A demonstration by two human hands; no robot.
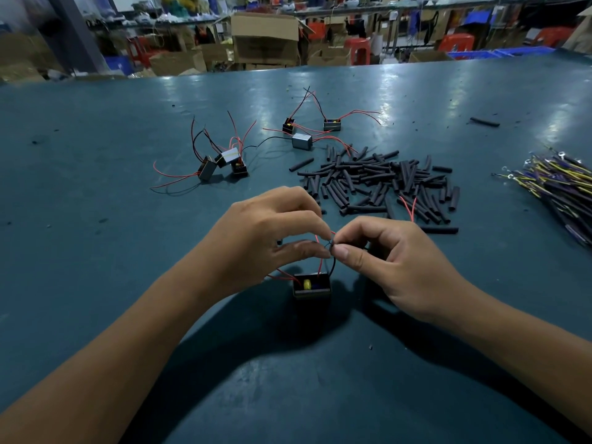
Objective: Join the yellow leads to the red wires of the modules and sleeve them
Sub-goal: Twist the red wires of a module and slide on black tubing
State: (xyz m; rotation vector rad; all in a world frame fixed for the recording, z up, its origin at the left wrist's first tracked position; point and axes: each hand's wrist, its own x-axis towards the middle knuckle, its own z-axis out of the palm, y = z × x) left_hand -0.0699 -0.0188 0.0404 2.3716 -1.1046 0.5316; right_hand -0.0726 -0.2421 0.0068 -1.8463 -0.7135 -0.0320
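Red and black wires (324, 251) rise from the module (311, 286) standing on the table (96, 251), both pinched where the left hand (272, 232) and right hand (394, 264) meet fingertip to fingertip, with sleeves (384, 184) heaped beyond and yellow leads (554, 184) far right.

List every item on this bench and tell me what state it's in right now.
Left hand: pinches wires above the near module.
Right hand: pinches the same wires.
Near module: upright, open top, wires up.
Other modules: six, loose, untouched.
Black sleeves: loose pile.
Yellow leads: bundled heap, untouched.
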